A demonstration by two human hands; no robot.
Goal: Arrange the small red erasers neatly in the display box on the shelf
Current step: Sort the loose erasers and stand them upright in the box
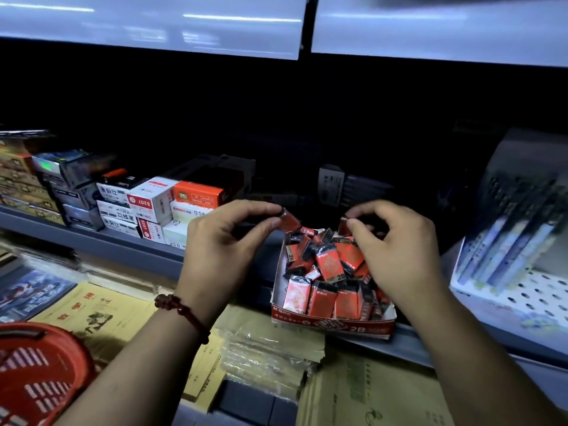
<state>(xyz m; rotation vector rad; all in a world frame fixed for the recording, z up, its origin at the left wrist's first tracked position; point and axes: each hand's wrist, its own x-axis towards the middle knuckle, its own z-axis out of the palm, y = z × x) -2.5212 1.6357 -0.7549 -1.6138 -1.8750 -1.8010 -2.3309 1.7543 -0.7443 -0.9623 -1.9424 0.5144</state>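
Eraser (291,222) in left hand (221,244), seemingly tilted down-right

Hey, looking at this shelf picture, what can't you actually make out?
Head view only.
What lies under the right hand: it covers the right side of the display box.
Right-hand eraser: mostly covered by the hand pinching it.
Left-hand eraser, pinched by the left hand: print too blurred to read.
Shelf back: too dark.
Red basket: cut off by the lower left edge.
Packs at right: blurred, labels illegible.
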